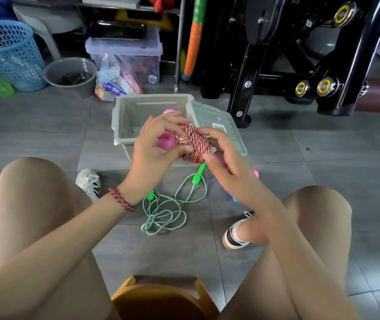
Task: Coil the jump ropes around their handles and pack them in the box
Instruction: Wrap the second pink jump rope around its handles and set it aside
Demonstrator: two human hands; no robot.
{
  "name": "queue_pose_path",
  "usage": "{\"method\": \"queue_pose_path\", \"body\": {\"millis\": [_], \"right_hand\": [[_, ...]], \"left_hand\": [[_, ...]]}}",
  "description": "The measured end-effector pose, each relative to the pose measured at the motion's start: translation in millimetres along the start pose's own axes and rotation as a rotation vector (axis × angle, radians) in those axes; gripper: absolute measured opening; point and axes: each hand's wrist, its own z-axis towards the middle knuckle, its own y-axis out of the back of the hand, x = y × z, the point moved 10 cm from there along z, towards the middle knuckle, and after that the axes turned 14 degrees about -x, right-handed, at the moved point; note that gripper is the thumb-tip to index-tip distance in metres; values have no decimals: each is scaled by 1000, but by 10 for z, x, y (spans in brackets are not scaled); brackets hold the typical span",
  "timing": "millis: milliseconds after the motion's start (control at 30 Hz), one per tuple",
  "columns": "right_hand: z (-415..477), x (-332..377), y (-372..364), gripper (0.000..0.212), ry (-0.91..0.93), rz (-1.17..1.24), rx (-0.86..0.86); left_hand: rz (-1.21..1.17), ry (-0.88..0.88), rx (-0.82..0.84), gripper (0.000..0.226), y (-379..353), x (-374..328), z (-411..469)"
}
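Note:
A red-and-white jump rope (194,144) is wound in a thick coil around its pink handles (166,140). My left hand (154,146) pinches the coil from the left, thumb pressed on its lower side. My right hand (223,155) holds it from the right, fingers curled around the bundle. Both hands hover just above the open grey box (124,121), whose lid (216,122) leans at its right side. A green jump rope (165,211) with green handles (196,180) lies loose and tangled on the floor between my knees. A blue piece (235,199) peeks out under my right wrist.
A black exercise machine (299,54) stands at the back right. A blue basket (11,54), grey bucket (71,75) and clear storage bin (126,54) line the back left. My feet in sneakers (89,181) rest on the grey tiles; an orange stool (161,299) is under me.

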Motion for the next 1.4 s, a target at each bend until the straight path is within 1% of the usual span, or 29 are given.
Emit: {"method": "queue_pose_path", "body": {"millis": [133, 267, 433, 500, 633, 733, 800, 900, 1033, 1067, 1133, 1200, 1333, 1400], "right_hand": [[-4, -15, -65, 49, 10, -43, 23], [31, 6, -41, 52, 17, -111, 9], [149, 160, 73, 42, 44, -270, 2], [175, 230, 146, 35, 45, -302, -3], [61, 222, 373, 26, 6, -315, -45], [-124, 140, 550, 31, -51, -368, -159], [-237, 53, 642, 33, -80, -422, -243], [-371, -34, 749, 40, -96, -392, -310], [-499, -17, 832, 47, -25, -503, -320], [-527, -32, 844, 47, -22, -518, -316], [-573, -65, 864, 44, -27, -547, -311], [-592, -86, 882, 38, -33, -548, -313], [-519, -83, 976, 29, -41, -465, -339], [-462, -70, 1023, 19, -42, -402, -373]], "left_hand": [[-105, 131, -80, 34, 53, 47, 1], [-108, 154, -124, 33, 63, 2, 67], [-108, 151, -174, 28, 54, 41, 179], [-140, 109, -171, 26, -1, -2, 227], [-82, -30, -78, 17, -232, -174, 216], [-10, -201, 28, 18, -483, -275, 116], [-8, -241, 100, 21, -640, -292, 48], [-62, -156, 148, 26, -778, -257, -41], [-109, 68, 182, 36, -930, -61, -215], [-110, 84, 194, 38, -958, -38, -249], [-113, 41, 222, 37, -994, -61, -294], [-123, 14, 255, 30, -1011, -86, -304], [-55, -7, 287, 12, -1019, -62, -278], [-72, 10, 314, 6, -1032, -58, -320]]}}
